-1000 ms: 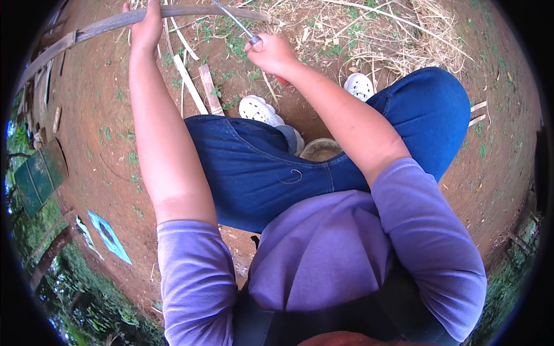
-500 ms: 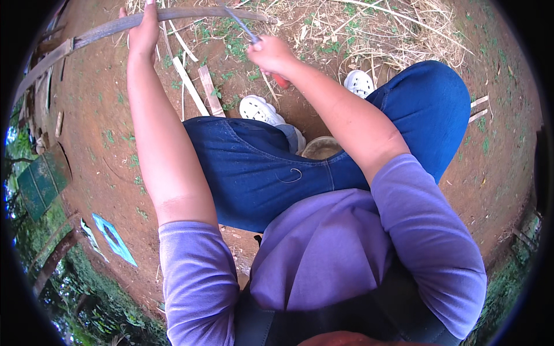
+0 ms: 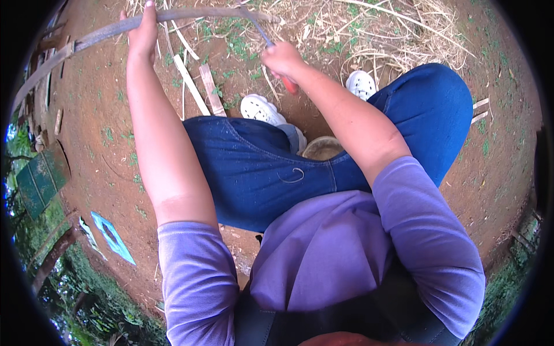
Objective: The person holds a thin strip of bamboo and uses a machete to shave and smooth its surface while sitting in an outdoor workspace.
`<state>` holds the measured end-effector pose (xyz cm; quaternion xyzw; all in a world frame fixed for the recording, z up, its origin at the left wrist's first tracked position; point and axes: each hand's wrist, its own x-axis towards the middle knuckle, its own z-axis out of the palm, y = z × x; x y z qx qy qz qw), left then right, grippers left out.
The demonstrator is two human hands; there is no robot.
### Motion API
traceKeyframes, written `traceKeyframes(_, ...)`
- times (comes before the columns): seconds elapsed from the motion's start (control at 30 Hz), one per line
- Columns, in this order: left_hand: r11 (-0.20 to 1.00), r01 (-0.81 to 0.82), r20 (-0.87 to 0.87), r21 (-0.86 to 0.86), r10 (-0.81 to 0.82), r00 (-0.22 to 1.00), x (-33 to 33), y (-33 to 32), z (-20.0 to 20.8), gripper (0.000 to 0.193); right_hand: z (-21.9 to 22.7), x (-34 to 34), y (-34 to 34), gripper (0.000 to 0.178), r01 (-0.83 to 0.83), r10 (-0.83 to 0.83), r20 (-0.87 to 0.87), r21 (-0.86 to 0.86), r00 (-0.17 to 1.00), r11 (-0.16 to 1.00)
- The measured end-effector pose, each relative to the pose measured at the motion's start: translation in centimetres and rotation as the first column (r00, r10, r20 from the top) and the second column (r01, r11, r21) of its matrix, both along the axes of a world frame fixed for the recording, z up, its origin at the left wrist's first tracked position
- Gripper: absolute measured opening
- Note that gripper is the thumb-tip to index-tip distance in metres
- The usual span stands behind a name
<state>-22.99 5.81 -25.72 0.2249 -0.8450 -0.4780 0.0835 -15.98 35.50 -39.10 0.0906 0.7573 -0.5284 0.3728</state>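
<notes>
A long greyish bamboo strip (image 3: 101, 36) with a node along it runs across the upper left. My left hand (image 3: 142, 37) is closed round it, the thumb on one side and fingers on the other. My right hand (image 3: 283, 59) grips a knife (image 3: 290, 86) by its red handle, part of which sticks out below the fist. The narrow blade points up and left, and its tip meets or overlaps the strip near the right end; whether it cuts in I cannot tell.
Pale shavings (image 3: 398, 34) lie heaped at the upper right. Two flat wooden slats (image 3: 212, 89) rest left of my white shoes (image 3: 259, 108). A round, bowl-like thing (image 3: 323, 148) sits between my legs. A blue frame-like piece (image 3: 113, 237) and a green panel (image 3: 41, 180) are at the left.
My right hand has shifted slightly right and down with the knife, the blade's tip moving toward the strip's right end. My left hand stays nearly in place on the strip.
</notes>
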Motion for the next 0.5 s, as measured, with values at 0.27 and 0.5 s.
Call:
traceKeyframes(0.27,0.994,0.093,-0.079,-0.061,-0.098,0.992,-1.3,2.1,0.2,0.102,-5.0,1.4,2.5,0.017,0.064,-0.04,-0.221,0.103,0.974,0.993)
traceKeyframes(0.5,0.997,0.072,-0.004,0.036,-0.072,0.997,-0.2,2.7,1.5,0.112,-4.2,0.4,3.4,0.017,0.057,-0.083,0.166,0.157,0.983,0.986)
